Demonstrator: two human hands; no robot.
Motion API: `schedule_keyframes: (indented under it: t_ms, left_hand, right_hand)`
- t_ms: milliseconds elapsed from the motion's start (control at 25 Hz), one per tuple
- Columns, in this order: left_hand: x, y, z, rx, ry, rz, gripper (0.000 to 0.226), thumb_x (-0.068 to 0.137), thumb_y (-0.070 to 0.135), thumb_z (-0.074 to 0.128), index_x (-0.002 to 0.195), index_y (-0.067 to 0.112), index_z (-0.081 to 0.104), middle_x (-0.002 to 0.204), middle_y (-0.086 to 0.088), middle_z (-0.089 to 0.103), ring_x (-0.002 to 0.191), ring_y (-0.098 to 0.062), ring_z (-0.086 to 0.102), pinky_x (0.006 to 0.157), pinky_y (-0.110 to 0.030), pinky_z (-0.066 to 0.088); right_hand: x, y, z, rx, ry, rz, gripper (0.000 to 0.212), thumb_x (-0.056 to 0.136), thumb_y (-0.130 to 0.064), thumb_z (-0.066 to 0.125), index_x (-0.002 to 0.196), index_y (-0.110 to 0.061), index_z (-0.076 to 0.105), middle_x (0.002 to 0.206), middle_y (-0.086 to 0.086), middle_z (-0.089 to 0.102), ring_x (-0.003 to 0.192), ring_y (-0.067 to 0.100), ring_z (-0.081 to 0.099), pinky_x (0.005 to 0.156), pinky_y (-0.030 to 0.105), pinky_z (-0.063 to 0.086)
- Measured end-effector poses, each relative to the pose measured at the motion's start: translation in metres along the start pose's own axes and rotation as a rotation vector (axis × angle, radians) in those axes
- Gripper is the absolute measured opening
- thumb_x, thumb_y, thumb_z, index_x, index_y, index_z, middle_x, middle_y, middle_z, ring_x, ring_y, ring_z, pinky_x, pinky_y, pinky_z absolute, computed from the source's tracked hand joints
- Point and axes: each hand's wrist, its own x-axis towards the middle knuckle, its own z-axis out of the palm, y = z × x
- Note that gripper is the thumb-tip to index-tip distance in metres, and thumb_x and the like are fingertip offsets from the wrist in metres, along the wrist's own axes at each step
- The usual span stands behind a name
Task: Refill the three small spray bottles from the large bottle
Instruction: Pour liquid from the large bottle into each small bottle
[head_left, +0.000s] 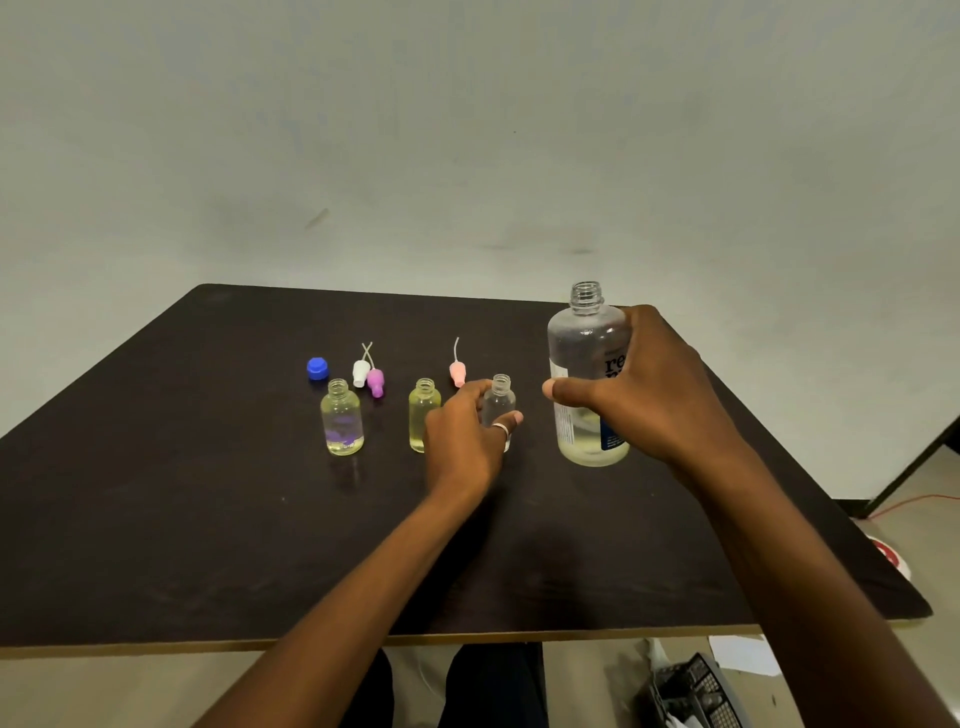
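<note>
As left hand (460, 436) grips small bottle (500, 401), large bottle (582, 358) upright

Dark table (182, 545) with 3 uncapped small bottles (342, 418) (422, 410) (500, 397), 1 large bottle (576, 353), 3 spray heads (360, 373) (375, 383) (457, 373) and 1 blue cap (317, 368).

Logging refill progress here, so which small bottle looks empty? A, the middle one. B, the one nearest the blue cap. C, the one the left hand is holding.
C: the held bottle, gripped by the left hand, looks clear and empty, while the far-left bottle by the blue cap and the middle bottle both show yellowish liquid.
</note>
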Motion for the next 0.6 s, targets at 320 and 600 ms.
schedule_keyframes:
  t_ms: [320, 600]
  left_hand:
    - [0.000, -0.014, 0.011, -0.008, 0.035, 0.008, 0.046, 0.078, 0.024, 0.082, 0.121, 0.019, 0.065, 0.102, 0.005, 0.073, 0.088, -0.006, 0.067, 0.080, -0.019, 0.051]
    - [-0.004, -0.018, 0.011, -0.067, 0.007, 0.034, 0.047, 0.079, 0.025, 0.082, 0.122, 0.025, 0.062, 0.104, 0.012, 0.071, 0.090, 0.001, 0.066, 0.082, -0.017, 0.054]
  right_hand:
    - [0.002, 0.008, 0.001, 0.038, 0.003, 0.001, 0.076, 0.064, -0.046, 0.085, 0.124, -0.024, 0.045, 0.116, -0.006, 0.060, 0.100, 0.015, 0.061, 0.085, 0.039, 0.054]
    - [0.006, 0.029, 0.018, 0.052, 0.043, -0.004, 0.073, 0.067, -0.042, 0.085, 0.125, -0.023, 0.043, 0.117, -0.004, 0.060, 0.099, 0.015, 0.060, 0.084, 0.030, 0.050]
